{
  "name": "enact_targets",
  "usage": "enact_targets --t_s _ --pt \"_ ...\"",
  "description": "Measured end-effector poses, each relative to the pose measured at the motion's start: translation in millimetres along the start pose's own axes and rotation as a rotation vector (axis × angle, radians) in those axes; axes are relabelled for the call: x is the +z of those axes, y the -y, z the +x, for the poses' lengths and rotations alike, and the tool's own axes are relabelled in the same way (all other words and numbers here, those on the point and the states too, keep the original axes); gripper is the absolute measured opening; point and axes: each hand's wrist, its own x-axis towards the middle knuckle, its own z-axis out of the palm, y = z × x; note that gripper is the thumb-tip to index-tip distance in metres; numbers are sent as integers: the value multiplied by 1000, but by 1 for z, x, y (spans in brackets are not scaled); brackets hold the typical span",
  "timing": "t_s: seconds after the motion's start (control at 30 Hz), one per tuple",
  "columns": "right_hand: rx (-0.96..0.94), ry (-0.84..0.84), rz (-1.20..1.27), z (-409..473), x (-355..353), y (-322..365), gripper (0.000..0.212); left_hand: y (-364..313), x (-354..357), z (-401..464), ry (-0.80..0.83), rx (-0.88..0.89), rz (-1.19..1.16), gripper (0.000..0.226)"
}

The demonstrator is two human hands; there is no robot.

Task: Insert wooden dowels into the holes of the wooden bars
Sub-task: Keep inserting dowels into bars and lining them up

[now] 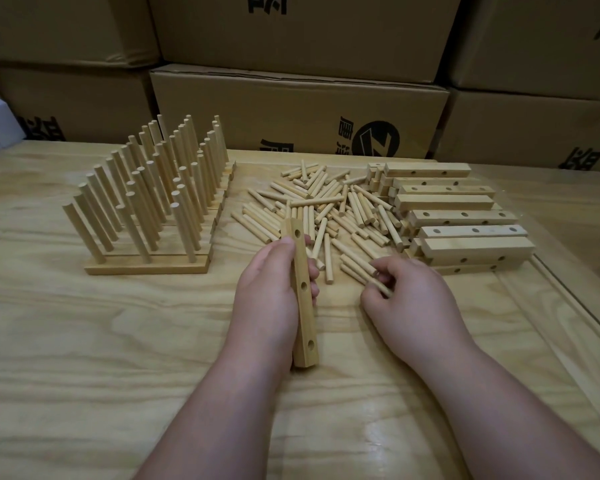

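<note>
The wooden bar [302, 292] stands near the frame's centre, its three holes empty, gripped by the left hand [267, 292]. To its right, the right hand [409, 306] pinches a dowel [378, 284] in its fingers [383, 271] at the edge of the loose pile [326, 206]. A slanted entry could jam the dowel, or a loose hold could tip the bar on the desk [118, 341].

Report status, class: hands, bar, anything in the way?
Left hand grips bar, three holes empty. Right hand pinches dowel at loose pile. Nothing blocking the holes.
</note>
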Motion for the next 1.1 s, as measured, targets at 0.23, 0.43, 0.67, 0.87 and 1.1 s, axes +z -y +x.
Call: enact_targets --t_s 0.23,0.43,0.67,0.87,1.1 --pt "-114 -164 143 2 3 -5 24 2 -2 0 34 18 37 28" --pt "-222 -141 467 -4 2 2 13 1 -2 -4 85 41 84 27" --pt "-279 -144 594 -5 2 2 14 2 -2 -3 84 19 101 18" --pt "-306 -175 605 -5 0 4 19 0 -1 -3 22 12 60 20" --pt "-154 -6 892 -3 -5 3 22 0 -3 -3 120 31 134 19"
